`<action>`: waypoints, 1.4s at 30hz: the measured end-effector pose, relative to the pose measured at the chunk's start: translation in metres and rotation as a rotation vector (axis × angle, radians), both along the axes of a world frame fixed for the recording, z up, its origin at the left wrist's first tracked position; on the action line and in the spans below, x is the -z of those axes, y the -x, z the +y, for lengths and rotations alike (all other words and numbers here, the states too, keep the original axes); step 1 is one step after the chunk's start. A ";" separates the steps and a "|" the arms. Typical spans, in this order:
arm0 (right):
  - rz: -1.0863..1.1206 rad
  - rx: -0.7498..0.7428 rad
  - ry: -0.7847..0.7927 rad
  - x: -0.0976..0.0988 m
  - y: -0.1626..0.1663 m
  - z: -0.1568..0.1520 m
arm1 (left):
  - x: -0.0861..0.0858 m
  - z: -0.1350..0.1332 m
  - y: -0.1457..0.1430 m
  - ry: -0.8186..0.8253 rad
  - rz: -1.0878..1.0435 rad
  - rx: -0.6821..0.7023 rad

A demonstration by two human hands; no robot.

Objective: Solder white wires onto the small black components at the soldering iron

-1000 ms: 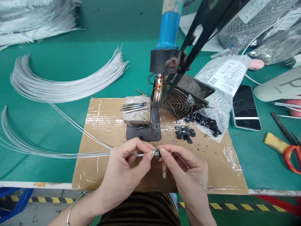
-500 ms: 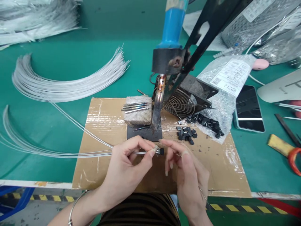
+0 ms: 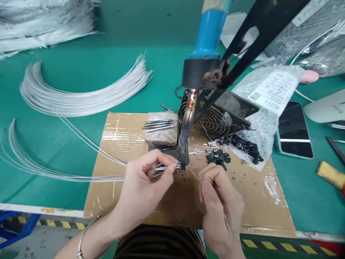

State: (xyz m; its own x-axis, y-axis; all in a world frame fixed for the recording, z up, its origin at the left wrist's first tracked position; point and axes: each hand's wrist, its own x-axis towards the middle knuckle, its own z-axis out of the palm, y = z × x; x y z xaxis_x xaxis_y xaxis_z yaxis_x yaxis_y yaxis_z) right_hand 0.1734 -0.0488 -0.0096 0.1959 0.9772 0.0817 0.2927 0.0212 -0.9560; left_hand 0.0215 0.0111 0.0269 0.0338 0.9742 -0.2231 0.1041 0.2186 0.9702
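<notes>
Head view: thin white wire (image 3: 118,177) tipped with a small black part (image 3: 182,166), over the middle of the cardboard (image 3: 256,194), just below the soldering iron tip (image 3: 185,144); long axis left-right, part end pointing right. Closed left hand (image 3: 142,183) pinching the wire just behind the part; closed right hand (image 3: 218,194) pinching a fine strand (image 3: 194,175). Likely light, springy, easily kinked; best gripped close behind the part.

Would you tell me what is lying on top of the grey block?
A few thin metal rods lie across the grey block; the surface beneath it is hidden.
</notes>
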 end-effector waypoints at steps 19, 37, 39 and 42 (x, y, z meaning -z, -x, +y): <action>0.208 0.157 0.120 -0.021 0.018 0.015 | -0.004 0.010 0.001 0.001 -0.037 -0.033; 0.144 0.122 0.051 -0.021 0.017 0.014 | -0.006 0.010 0.000 -0.021 -0.018 -0.034; 0.133 0.123 0.049 -0.021 0.017 0.014 | -0.005 0.010 0.000 -0.019 -0.024 -0.036; 0.119 0.121 0.043 -0.020 0.016 0.013 | -0.005 0.010 0.000 -0.028 -0.021 -0.033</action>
State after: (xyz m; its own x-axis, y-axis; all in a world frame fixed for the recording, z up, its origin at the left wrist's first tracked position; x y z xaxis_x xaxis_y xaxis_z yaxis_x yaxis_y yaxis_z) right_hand 0.1570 -0.0356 0.0106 0.3183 0.9479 0.0093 0.1749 -0.0491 -0.9834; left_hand 0.0212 0.0206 0.0318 0.0055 0.9808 -0.1952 0.0769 0.1942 0.9779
